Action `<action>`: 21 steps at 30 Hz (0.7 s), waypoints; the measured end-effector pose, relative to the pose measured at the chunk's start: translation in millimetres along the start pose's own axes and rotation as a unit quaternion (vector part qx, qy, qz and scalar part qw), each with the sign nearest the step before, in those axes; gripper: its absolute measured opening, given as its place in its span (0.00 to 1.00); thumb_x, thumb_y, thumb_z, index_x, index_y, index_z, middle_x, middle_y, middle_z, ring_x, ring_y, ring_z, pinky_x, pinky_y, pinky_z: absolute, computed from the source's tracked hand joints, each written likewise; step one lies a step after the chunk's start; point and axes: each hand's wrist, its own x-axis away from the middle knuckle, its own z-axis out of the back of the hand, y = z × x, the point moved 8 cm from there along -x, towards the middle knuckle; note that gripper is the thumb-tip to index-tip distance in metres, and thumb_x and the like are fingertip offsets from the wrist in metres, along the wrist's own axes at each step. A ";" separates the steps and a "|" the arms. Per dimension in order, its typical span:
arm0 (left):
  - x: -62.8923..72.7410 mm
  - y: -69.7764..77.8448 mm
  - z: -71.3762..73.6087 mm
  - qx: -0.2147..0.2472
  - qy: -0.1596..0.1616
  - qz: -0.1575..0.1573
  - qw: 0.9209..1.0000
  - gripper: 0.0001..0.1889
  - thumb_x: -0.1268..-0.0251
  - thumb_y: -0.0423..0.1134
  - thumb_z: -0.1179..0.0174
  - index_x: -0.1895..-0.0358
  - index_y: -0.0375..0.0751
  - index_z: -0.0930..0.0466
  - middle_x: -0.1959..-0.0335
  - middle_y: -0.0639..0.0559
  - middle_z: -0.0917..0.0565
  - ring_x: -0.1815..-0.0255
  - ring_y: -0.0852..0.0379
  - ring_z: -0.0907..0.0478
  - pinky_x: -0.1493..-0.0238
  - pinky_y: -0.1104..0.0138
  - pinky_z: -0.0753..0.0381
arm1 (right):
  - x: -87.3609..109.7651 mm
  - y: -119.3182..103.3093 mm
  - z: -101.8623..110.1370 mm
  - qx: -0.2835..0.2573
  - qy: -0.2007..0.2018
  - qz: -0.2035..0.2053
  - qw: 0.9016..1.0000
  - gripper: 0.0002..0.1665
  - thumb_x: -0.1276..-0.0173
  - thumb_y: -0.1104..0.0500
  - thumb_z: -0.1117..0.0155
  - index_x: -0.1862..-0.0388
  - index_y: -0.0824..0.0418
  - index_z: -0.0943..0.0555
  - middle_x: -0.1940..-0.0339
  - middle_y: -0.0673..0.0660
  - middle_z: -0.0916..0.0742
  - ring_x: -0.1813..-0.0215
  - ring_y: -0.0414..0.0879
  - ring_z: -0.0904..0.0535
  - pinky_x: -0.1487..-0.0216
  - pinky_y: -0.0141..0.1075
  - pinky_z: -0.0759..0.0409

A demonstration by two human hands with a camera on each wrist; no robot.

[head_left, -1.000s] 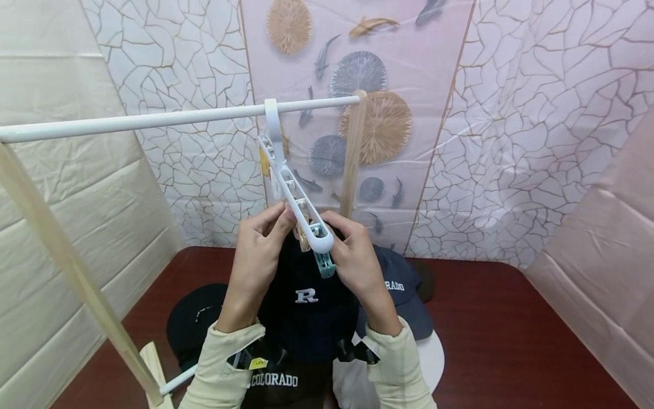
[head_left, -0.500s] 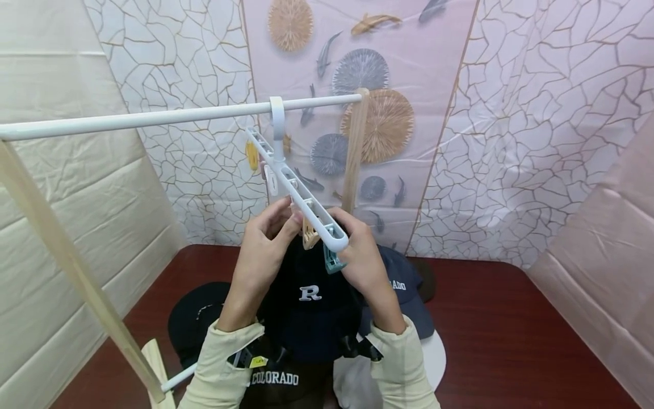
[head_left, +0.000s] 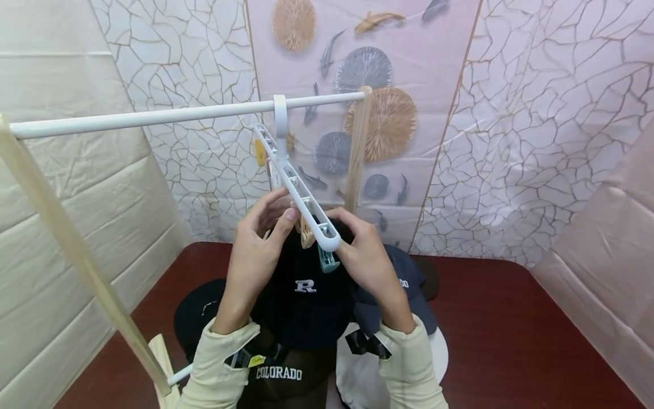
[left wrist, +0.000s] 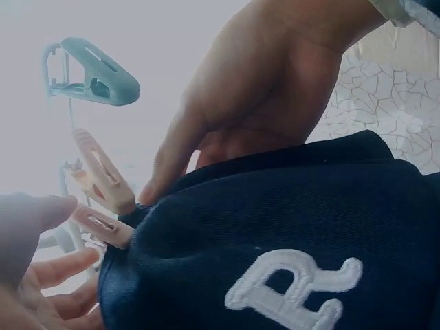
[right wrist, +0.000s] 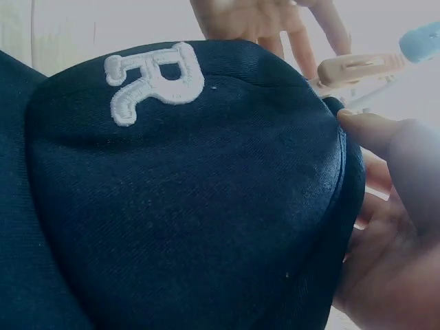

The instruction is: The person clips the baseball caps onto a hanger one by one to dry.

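A dark navy cap (head_left: 317, 318) with a white R hangs under a white clip hanger (head_left: 331, 244). My right hand (head_left: 365, 258) grips the cap's edge, its thumb lying along the fabric in the right wrist view. On the left, my left hand (head_left: 250, 250) has its thumb at the end of a pink clip (left wrist: 103, 227), fingers spread beside it. That clip meets the cap's edge in the left wrist view. Just above it, a beige clip (left wrist: 104, 175) sits close to the same edge. A teal clip (left wrist: 103, 75) hangs farther out, apart from the cap.
The hanger hooks over a white rail (head_left: 179, 115) on wooden posts (head_left: 76, 238). Below on the dark red table (head_left: 511, 324) lie a black cap (head_left: 196, 312), a brown Colorado cap (head_left: 291, 380), a grey-blue cap (head_left: 403, 272) and a pale cap (head_left: 357, 369). A yellow clip (head_left: 260, 152) hangs at the hanger's far end.
The left thumb and fingers have spread apart at the clip. The hanger's near end swung right, then slightly back. The right hand keeps its grip on the cap.
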 end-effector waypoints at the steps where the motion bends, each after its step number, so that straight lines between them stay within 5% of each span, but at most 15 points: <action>1: -0.5 2.1 -0.2 -0.003 0.001 -0.009 1.000 0.22 0.22 0.43 0.35 0.29 0.46 0.22 0.42 0.49 0.14 0.43 0.54 0.17 0.35 0.56 0.24 | -0.3 0.0 2.1 0.005 0.003 0.001 1.000 0.12 0.25 0.63 0.31 0.45 0.58 0.13 0.51 0.53 0.10 0.51 0.46 0.18 0.45 0.44 0.23; 7: 1.4 11.7 1.2 -0.039 0.022 -0.042 0.998 0.21 0.24 0.43 0.33 0.32 0.47 0.20 0.43 0.46 0.15 0.41 0.54 0.19 0.38 0.56 0.23 | 0.7 4.9 11.8 0.016 0.013 -0.004 1.000 0.12 0.24 0.60 0.30 0.45 0.58 0.13 0.53 0.53 0.10 0.52 0.45 0.17 0.46 0.40 0.22; 15: 9.4 18.4 2.8 -0.062 0.022 -0.044 0.997 0.19 0.26 0.42 0.31 0.36 0.45 0.18 0.47 0.48 0.14 0.44 0.56 0.19 0.46 0.62 0.20 | 4.4 10.3 13.6 0.010 0.005 -0.012 1.000 0.11 0.26 0.62 0.30 0.46 0.58 0.13 0.58 0.53 0.10 0.57 0.45 0.18 0.51 0.37 0.23; 21: 6.8 10.4 4.1 -0.090 0.013 -0.032 0.995 0.20 0.26 0.44 0.31 0.39 0.39 0.21 0.45 0.45 0.15 0.43 0.54 0.21 0.43 0.56 0.22 | 3.8 12.3 15.6 0.016 0.000 -0.026 1.000 0.13 0.27 0.66 0.31 0.46 0.58 0.13 0.58 0.54 0.11 0.58 0.46 0.18 0.52 0.41 0.22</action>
